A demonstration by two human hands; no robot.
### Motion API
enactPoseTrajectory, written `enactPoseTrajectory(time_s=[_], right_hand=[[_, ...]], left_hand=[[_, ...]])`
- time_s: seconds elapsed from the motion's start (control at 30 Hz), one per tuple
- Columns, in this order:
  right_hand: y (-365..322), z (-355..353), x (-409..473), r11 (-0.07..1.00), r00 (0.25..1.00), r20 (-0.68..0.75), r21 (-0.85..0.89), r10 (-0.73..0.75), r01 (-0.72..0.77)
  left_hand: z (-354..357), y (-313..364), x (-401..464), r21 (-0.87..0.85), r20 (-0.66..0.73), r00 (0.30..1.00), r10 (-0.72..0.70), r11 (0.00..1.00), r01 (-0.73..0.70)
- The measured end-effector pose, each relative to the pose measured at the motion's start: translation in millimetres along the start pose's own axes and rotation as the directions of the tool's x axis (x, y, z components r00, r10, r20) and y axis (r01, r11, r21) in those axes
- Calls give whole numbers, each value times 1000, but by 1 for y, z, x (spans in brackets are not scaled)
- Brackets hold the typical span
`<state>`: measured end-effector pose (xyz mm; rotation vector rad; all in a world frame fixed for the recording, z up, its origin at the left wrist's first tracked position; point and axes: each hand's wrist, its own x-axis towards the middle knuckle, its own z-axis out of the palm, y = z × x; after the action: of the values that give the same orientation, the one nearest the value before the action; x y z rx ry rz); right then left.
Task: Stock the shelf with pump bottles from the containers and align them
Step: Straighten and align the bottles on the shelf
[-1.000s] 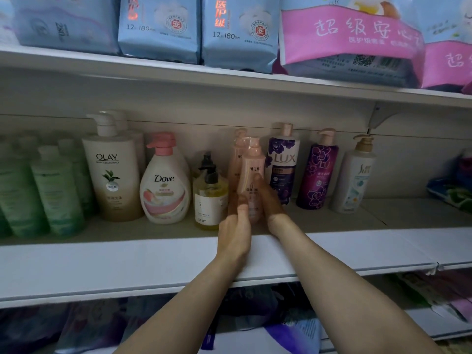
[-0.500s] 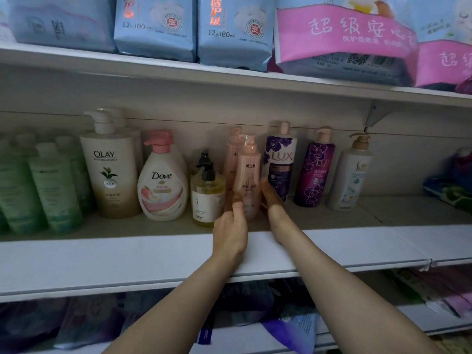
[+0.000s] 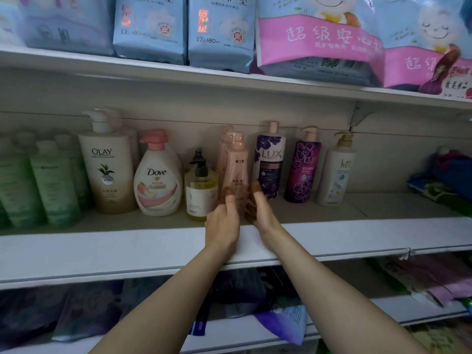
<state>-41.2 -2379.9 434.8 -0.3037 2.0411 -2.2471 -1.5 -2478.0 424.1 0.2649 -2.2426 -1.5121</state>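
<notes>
A pink pump bottle (image 3: 237,169) stands on the middle shelf (image 3: 102,249), with a second pink one right behind it. My left hand (image 3: 221,223) holds its lower left side, thumb up along the front. On the lower right side, my right hand (image 3: 261,213) grips it with curled fingers. The bottle's base is hidden between my hands. To the left stand a small amber bottle with a black pump (image 3: 200,190), a Dove bottle (image 3: 158,180) and an Olay bottle (image 3: 108,164). On the right are two purple Lux bottles (image 3: 270,162) and a white bottle (image 3: 335,172).
Green bottles (image 3: 51,185) fill the shelf's far left. Folded coloured packs (image 3: 449,175) lie at the far right, with bare shelf between them and the white bottle. Blue and pink packages (image 3: 222,31) sit on the upper shelf. Soft packs lie on the lower shelf (image 3: 383,310).
Both hands have slid down and back along the pink bottle toward the shelf's front edge, and the right fingers have curled. The bottles stand where they were.
</notes>
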Motion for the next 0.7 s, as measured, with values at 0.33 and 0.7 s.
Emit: enactPoseTrajectory(time_s=[0.33, 0.7], right_hand=[[4, 9, 7, 999, 999, 10, -16, 46, -46], [17, 14, 26, 997, 995, -59, 32, 79, -77]], left_hand=[[4, -4, 8, -32, 41, 993, -107, 994, 109], [16, -18, 24, -76, 42, 984, -172, 982, 175]])
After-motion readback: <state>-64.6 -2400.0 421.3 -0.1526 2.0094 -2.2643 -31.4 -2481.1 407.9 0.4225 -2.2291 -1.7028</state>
